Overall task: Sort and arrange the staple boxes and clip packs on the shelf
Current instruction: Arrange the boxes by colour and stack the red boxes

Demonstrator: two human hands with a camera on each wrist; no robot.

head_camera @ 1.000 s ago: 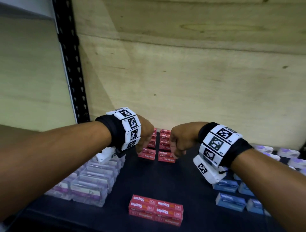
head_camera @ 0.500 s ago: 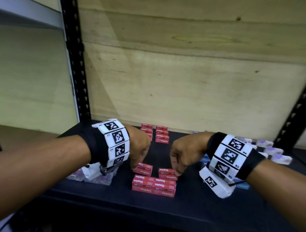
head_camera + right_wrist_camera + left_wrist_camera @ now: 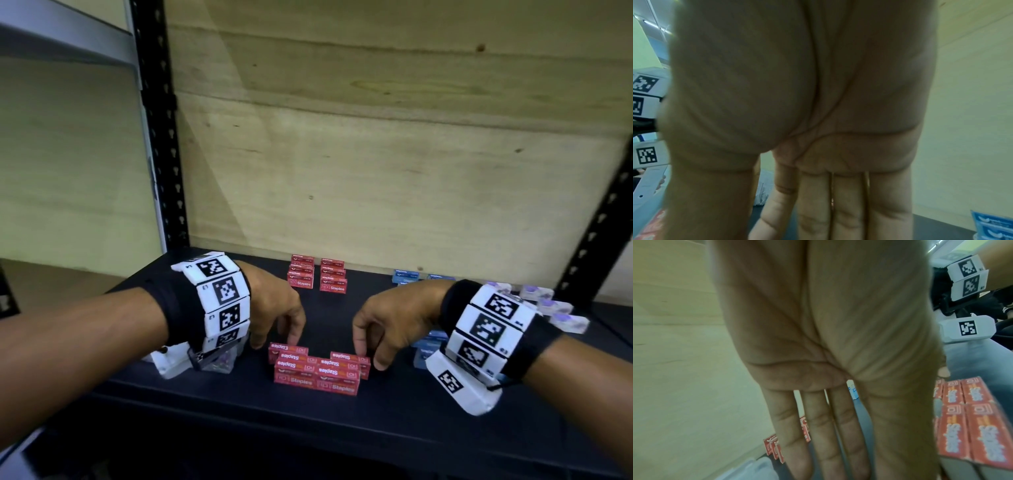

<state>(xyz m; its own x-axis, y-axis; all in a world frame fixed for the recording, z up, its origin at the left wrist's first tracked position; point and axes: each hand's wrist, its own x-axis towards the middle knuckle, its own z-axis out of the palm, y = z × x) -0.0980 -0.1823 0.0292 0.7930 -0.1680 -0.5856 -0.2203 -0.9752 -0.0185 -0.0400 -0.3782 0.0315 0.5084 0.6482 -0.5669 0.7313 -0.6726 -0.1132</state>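
Observation:
A cluster of red staple boxes (image 3: pixel 317 373) lies near the front of the black shelf (image 3: pixel 239 404). My left hand (image 3: pixel 277 342) hangs over its back left box (image 3: pixel 287 349), fingertips touching it. My right hand (image 3: pixel 368 358) touches the back right box (image 3: pixel 349 358) the same way. In the left wrist view the left hand (image 3: pixel 828 434) has straight fingers and nothing in its palm, with red boxes (image 3: pixel 972 426) beside the thumb. The right wrist view shows the right hand (image 3: pixel 828 203) with straight fingers too. Two more stacks of red staple boxes (image 3: pixel 317 275) stand at the back.
Blue boxes (image 3: pixel 428 346) sit behind my right wrist, with more blue boxes (image 3: pixel 406 275) at the back. Clear clip packs with purple contents (image 3: pixel 548 305) line the right side, other clear packs (image 3: pixel 219 363) lie under my left wrist. Black uprights (image 3: pixel 161 137) flank a plywood back wall.
Both hands came from the rear stacks toward the shelf front, bringing two red boxes up against the front cluster. Their curled fingers have since straightened.

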